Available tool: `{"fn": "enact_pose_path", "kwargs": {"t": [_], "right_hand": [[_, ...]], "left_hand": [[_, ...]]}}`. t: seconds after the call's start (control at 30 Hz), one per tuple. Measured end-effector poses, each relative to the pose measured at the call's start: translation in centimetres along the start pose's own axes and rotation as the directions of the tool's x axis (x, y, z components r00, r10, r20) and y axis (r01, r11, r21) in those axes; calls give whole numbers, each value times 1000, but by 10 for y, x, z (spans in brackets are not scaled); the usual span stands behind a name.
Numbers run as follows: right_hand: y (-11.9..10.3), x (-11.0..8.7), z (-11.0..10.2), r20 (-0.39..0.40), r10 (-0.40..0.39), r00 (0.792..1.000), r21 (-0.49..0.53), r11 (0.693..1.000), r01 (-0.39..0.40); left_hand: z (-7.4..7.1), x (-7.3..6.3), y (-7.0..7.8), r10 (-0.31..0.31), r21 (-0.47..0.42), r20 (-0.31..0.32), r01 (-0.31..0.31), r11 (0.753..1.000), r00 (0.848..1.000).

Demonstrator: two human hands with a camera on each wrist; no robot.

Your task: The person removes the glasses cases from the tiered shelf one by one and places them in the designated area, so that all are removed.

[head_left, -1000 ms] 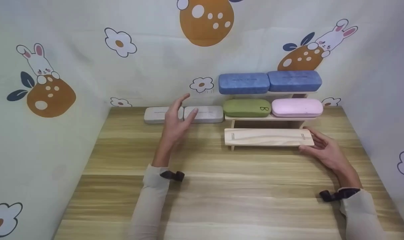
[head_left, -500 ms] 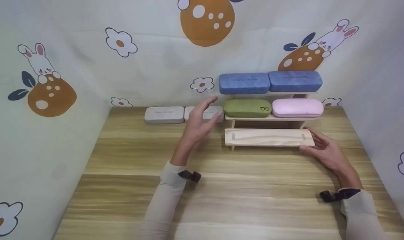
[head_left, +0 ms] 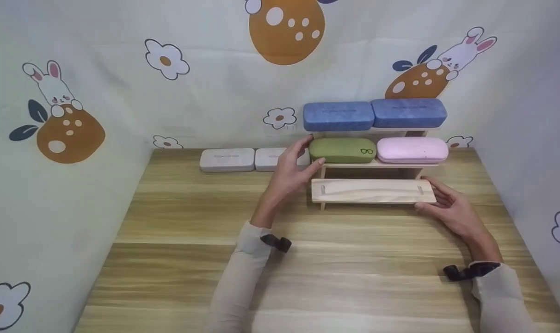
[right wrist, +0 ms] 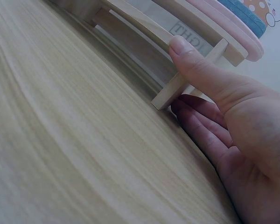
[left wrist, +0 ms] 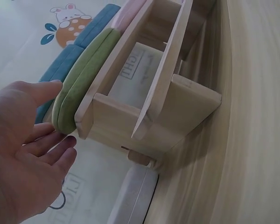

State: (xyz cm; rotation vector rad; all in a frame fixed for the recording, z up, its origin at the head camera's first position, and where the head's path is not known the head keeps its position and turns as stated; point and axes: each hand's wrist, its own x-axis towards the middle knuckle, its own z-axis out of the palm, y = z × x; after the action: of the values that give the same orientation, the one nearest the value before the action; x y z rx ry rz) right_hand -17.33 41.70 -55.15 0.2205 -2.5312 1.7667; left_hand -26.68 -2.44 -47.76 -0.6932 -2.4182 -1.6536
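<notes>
- On the shelf (head_left: pixel 373 190), middle step: closed green case (head_left: pixel 342 150), closed pink case (head_left: pixel 412 150);
- left hand (head_left: pixel 289 171) at the green case's end, fingers apart, clamping unclear;
- right hand (head_left: pixel 456 213) clamped on the shelf's right end.

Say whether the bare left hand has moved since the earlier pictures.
Yes, the left hand moved rightward, to the left end of the green rounded oblong case.

The fingers (right wrist: pixel 198 125) grip one end of a wooden shelf (right wrist: pixel 140 18) below a pink case (right wrist: pixel 242 39).
</notes>
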Motion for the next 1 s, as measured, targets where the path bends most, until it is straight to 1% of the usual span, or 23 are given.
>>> {"fn": "enact_pose_path", "kwargs": {"t": [0.3,0.4,0.57,0.8,1.0], "right_hand": [[3,1,0,4,-1,1000,19,1000,0],[4,2,-1,6,-7,1000,16,1000,7],[3,1,-1,10,-7,1000,1,1000,7],[-1,0,0,-2,9,1000,13,1000,-9],[1,-1,0,-2,-25,1000,17,1000,25]], "left_hand": [[10,3,0,-65,-58,-14,64,996,998],[13,4,-1,-73,-77,-15,72,994,997],[17,5,-4,-70,-95,-27,67,993,997],[19,4,-6,-35,-116,-55,29,993,998],[19,2,-8,-45,-115,-70,37,993,997]]}}
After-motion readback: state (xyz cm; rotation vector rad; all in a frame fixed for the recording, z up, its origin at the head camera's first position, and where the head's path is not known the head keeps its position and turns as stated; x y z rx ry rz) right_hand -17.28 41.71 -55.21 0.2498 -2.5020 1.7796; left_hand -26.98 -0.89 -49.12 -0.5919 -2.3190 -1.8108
